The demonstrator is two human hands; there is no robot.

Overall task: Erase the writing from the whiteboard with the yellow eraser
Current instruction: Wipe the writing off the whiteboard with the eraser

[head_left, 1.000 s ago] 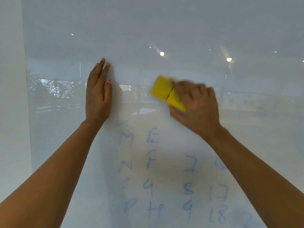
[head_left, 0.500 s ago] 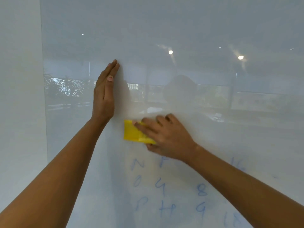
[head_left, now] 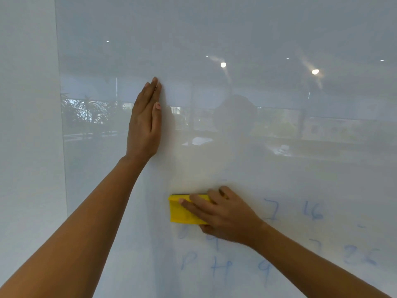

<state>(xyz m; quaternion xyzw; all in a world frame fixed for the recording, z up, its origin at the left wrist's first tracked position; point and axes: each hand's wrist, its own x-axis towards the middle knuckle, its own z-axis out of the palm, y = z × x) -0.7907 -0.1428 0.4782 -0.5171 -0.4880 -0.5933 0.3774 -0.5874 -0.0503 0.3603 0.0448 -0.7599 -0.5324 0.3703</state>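
Item 1: large glossy white wall-mounted whiteboard (head_left: 236,35), filling nearly the whole head view; its left edge runs top to bottom beside a plain white wall strip (head_left: 28,125). Surface reflects ceiling lights and foliage.

Item 2: rectangular yellow foam eraser (head_left: 182,214), lying flat against the board in the lower middle, long side level, a thin dark strip along its top edge. It sits at the upper left corner of the remaining writing.

Item 3: faint blue marker writing (head_left: 313,211), letters and numerals in columns below and to the right of the eraser (a "7", a "16", a "P" and a "9" can be read; others are smeared, possibly half wiped).

Item 4: right hand (head_left: 223,216), fingers spread over the eraser's face and thumb under its lower edge, clamped on it and pressing it to the board.

Item 5: left hand (head_left: 145,123), flat and empty, fingers together pointing up, palm against the board well above and left of the eraser.
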